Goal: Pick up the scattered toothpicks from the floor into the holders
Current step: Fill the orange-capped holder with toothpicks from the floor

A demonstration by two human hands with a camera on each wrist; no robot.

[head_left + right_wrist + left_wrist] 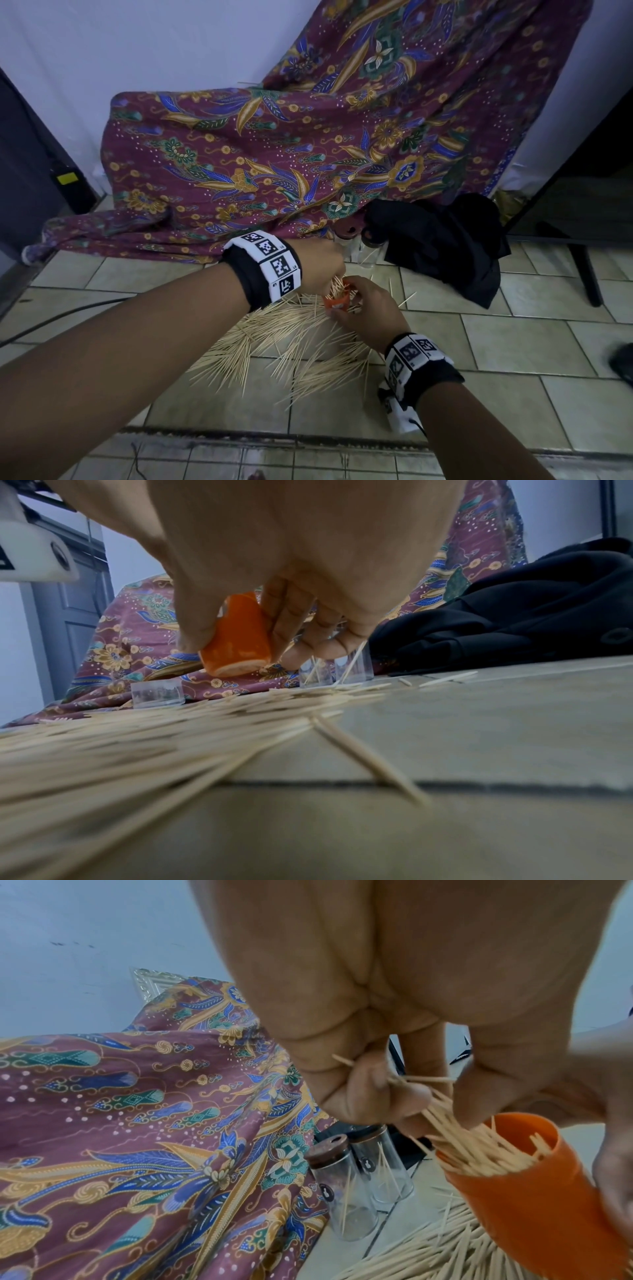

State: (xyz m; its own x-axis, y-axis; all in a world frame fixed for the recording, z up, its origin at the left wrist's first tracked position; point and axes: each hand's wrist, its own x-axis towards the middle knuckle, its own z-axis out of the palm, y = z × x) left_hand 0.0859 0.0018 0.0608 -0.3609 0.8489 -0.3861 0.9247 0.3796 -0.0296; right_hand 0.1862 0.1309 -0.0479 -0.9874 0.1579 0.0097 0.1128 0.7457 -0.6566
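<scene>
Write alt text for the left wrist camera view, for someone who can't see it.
The left hand pinches a bundle of toothpicks into a tilted orange holder gripped by the right hand. Behind stand two clear holders beside a patterned cloth.

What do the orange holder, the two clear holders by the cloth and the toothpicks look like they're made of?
Orange holder: probably plastic, opaque and smooth with a slight sheen.
Clear holders: transparent walls, glass or clear plastic, cannot tell which; the brown lids have a dull metallic look.
Toothpicks: pale, matte, pointed slivers, likely wood or bamboo.
</scene>
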